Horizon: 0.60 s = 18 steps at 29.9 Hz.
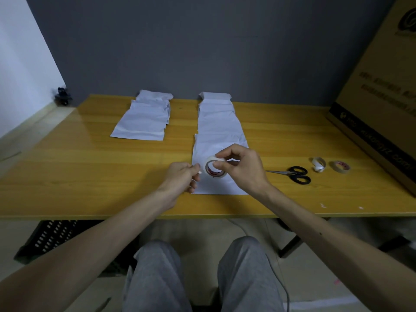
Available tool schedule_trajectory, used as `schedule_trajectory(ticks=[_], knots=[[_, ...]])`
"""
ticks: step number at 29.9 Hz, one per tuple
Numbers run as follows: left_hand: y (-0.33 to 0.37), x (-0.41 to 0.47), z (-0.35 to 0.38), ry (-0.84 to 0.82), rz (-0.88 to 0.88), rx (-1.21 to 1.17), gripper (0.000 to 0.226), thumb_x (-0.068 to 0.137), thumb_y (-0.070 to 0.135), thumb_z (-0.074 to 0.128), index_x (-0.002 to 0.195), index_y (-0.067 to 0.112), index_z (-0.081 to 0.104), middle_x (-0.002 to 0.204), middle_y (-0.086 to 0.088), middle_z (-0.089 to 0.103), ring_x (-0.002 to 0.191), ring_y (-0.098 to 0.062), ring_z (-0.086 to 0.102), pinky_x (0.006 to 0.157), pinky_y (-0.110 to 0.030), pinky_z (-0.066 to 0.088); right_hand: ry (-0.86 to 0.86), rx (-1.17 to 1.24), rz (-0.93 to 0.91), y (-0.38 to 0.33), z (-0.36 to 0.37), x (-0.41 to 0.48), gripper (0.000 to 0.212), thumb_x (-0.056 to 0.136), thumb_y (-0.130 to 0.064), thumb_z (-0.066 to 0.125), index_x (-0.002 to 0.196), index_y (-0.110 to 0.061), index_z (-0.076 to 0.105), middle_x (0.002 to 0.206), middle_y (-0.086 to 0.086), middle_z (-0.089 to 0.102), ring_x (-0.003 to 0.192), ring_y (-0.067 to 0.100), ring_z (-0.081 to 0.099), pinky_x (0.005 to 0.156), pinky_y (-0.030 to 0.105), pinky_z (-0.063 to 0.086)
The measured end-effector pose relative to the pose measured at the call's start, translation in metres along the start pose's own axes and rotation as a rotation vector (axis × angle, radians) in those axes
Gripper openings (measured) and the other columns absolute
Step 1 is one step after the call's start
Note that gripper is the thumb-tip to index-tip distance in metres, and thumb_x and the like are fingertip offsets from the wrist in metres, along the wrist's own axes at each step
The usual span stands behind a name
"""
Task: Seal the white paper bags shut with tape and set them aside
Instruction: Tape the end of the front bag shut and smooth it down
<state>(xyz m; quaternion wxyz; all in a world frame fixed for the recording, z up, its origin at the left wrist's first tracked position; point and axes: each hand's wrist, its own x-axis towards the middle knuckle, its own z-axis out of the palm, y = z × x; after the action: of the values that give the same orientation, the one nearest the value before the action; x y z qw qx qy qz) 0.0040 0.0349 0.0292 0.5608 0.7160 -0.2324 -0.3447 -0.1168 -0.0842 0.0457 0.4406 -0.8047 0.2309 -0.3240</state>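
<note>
A roll of clear tape (221, 174) is held just above a white paper bag (208, 148) that lies flat near the table's front edge. My right hand (244, 167) grips the roll from the right. My left hand (182, 177) pinches the tape's loose end at the roll's left side. Behind that bag a row of white bags (216, 111) runs toward the wall. A second pile of white bags (146, 118) lies to the left, further back.
Black scissors (295, 174) lie right of my right hand, then a curled tape scrap (318, 164) and a smaller tape roll (340, 166). A big cardboard box (382, 91) stands at the right edge of the wooden table (78, 165). A black crate (45, 237) sits under the table.
</note>
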Motion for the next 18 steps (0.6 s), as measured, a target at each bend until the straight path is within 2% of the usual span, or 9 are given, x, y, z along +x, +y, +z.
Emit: schedule_trajectory(ticks=[3, 6, 11, 14, 18], knots=[[-0.002, 0.004, -0.004, 0.017, 0.038, 0.089, 0.023, 0.095, 0.017, 0.057, 0.077, 0.004, 0.061, 0.072, -0.009, 0.060, 0.056, -0.015, 0.051, 0.050, -0.023, 0.044, -0.018, -0.014, -0.018, -0.001, 0.001, 0.002, 0.015, 0.074, -0.006, 0.080, 0.083, -0.010, 0.069, 0.087, -0.003, 0.069, 0.082, 0.007, 0.065, 0.074, 0.022, 0.054], [-0.001, 0.008, -0.009, 0.030, 0.073, 0.162, 0.022, 0.095, 0.017, 0.058, 0.078, 0.004, 0.063, 0.073, -0.006, 0.063, 0.056, -0.012, 0.051, 0.050, -0.020, 0.044, -0.057, -0.071, -0.052, -0.002, 0.001, 0.004, 0.014, 0.076, -0.007, 0.079, 0.083, -0.014, 0.069, 0.086, -0.004, 0.068, 0.079, 0.003, 0.063, 0.073, 0.021, 0.054], [0.003, 0.018, -0.021, 0.035, 0.089, 0.223, 0.023, 0.094, 0.020, 0.061, 0.075, 0.006, 0.063, 0.070, -0.003, 0.064, 0.058, -0.011, 0.051, 0.055, -0.022, 0.045, -0.135, -0.158, -0.106, 0.000, 0.003, 0.010, 0.013, 0.080, -0.005, 0.074, 0.091, -0.012, 0.073, 0.092, -0.005, 0.066, 0.087, 0.012, 0.064, 0.078, 0.025, 0.053], [0.008, 0.023, -0.025, -0.021, 0.060, 0.243, 0.021, 0.093, 0.018, 0.062, 0.080, 0.003, 0.067, 0.074, -0.005, 0.066, 0.059, -0.010, 0.053, 0.054, -0.020, 0.047, -0.149, -0.201, -0.144, 0.000, 0.005, 0.014, 0.016, 0.083, -0.003, 0.071, 0.097, -0.009, 0.073, 0.095, -0.004, 0.064, 0.090, 0.012, 0.062, 0.078, 0.018, 0.050], [0.011, 0.030, -0.027, -0.079, 0.040, 0.295, 0.018, 0.093, 0.015, 0.062, 0.083, 0.002, 0.069, 0.080, -0.006, 0.068, 0.062, -0.010, 0.054, 0.055, -0.018, 0.048, -0.134, -0.215, -0.108, 0.001, 0.004, 0.019, 0.023, 0.082, -0.003, 0.071, 0.104, -0.009, 0.070, 0.098, -0.003, 0.067, 0.090, 0.010, 0.062, 0.075, 0.008, 0.047]])
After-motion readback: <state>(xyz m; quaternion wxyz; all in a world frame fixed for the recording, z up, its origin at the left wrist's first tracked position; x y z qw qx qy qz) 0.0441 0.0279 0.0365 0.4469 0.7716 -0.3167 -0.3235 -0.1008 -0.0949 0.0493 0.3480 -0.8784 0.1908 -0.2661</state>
